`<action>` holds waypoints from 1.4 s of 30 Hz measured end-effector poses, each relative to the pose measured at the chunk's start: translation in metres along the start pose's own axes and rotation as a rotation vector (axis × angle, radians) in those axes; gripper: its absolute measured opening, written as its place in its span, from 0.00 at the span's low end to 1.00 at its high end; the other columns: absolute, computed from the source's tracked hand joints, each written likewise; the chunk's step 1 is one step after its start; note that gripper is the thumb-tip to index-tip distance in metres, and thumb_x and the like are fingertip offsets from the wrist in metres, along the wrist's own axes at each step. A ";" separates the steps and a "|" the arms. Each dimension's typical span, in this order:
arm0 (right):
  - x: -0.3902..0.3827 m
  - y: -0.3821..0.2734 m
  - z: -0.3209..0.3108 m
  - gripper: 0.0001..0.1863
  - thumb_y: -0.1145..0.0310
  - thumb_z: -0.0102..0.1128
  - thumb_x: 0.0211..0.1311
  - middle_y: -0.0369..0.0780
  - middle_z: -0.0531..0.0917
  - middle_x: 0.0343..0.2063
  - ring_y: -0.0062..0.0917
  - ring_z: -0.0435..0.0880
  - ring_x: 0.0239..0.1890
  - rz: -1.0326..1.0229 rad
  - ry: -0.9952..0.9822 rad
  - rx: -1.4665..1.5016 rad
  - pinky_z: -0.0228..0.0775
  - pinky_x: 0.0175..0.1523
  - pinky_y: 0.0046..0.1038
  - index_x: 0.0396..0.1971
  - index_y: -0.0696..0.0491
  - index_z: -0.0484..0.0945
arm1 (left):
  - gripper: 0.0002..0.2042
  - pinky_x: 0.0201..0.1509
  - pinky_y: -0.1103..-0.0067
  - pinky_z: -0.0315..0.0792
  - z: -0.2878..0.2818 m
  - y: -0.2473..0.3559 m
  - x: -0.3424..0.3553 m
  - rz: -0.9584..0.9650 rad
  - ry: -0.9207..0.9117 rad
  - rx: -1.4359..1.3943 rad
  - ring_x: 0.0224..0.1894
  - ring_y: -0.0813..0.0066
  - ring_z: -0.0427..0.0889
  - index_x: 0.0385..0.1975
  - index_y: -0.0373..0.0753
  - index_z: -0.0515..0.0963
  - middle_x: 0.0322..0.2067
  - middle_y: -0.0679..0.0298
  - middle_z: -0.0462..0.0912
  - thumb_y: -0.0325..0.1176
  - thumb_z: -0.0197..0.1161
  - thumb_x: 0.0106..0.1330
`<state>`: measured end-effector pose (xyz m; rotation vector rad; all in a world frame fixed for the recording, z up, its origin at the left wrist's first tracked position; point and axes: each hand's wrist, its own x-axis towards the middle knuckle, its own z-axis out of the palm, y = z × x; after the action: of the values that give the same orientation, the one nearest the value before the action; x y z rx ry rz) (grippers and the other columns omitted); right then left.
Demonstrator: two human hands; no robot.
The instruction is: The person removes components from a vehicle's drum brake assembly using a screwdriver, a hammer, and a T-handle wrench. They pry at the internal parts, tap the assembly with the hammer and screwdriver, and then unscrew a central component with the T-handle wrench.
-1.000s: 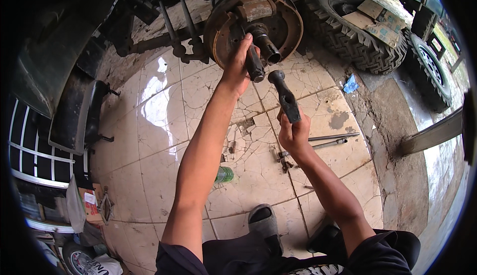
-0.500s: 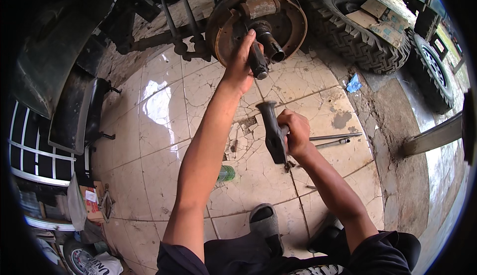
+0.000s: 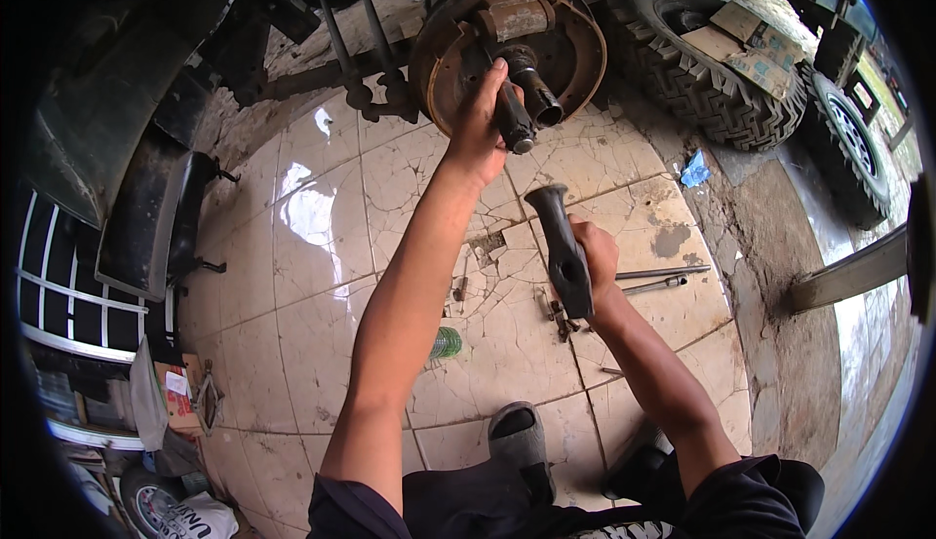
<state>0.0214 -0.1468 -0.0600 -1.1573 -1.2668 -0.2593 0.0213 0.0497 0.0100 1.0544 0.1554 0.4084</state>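
My left hand (image 3: 476, 139) is wrapped round a thick dark metal bar (image 3: 515, 128), its thumb lying along the top. The bar's worn, blunt end faces me; its far end is hidden against the rusty drum-brake assembly (image 3: 589, 66). Beside the bar, a hollow axle tube (image 3: 531, 89) sticks out of the middle of the assembly. Lower and to the right, my right hand (image 3: 599, 251) is closed on a hammer, its handle mostly hidden in the fist. The dark hammer head (image 3: 563, 247) hangs above the tiles, apart from the bar, one face toward it.
On the cracked tile floor (image 3: 322, 344) lie two metal rods (image 3: 658, 280), small rusty parts (image 3: 561, 320) and a green bottle (image 3: 447, 342). A big tyre (image 3: 717, 100) carrying cardboard stands at the right back. A blue scrap (image 3: 695, 170) lies near it. Leaf-spring bolts (image 3: 380, 42) hang left of the brake.
My right hand and the hammer have shifted a little to the right, with the hammer's upper face slightly higher. My left hand keeps its grip on the bar, almost unmoved.
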 end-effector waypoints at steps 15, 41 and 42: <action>-0.018 -0.006 0.003 0.07 0.72 0.57 0.53 0.40 0.70 0.15 0.27 0.70 0.14 0.182 0.109 -0.067 0.62 0.23 0.24 0.29 0.59 0.71 | 0.17 0.16 0.84 0.54 0.011 -0.016 -0.011 0.003 0.026 -0.024 0.11 0.85 0.60 0.22 0.48 0.69 0.14 0.76 0.64 0.52 0.50 0.68; -0.022 -0.008 0.006 0.18 0.59 0.51 0.62 0.41 0.71 0.17 0.26 0.71 0.16 0.262 0.103 -0.029 0.60 0.21 0.25 0.24 0.61 0.71 | 0.20 0.15 0.85 0.49 -0.001 -0.017 -0.003 0.034 -0.069 -0.046 0.11 0.87 0.56 0.21 0.46 0.70 0.14 0.75 0.63 0.53 0.48 0.68; -0.022 -0.008 0.007 0.18 0.59 0.51 0.62 0.41 0.71 0.17 0.26 0.71 0.16 0.260 0.103 -0.031 0.60 0.21 0.25 0.24 0.61 0.71 | 0.19 0.15 0.85 0.50 -0.001 -0.017 -0.003 0.033 -0.070 -0.047 0.11 0.87 0.57 0.21 0.46 0.70 0.14 0.75 0.63 0.53 0.49 0.68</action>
<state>0.0039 -0.1546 -0.0754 -1.3043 -1.0133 -0.1432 0.0224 0.0422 -0.0056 1.0251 0.0657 0.4028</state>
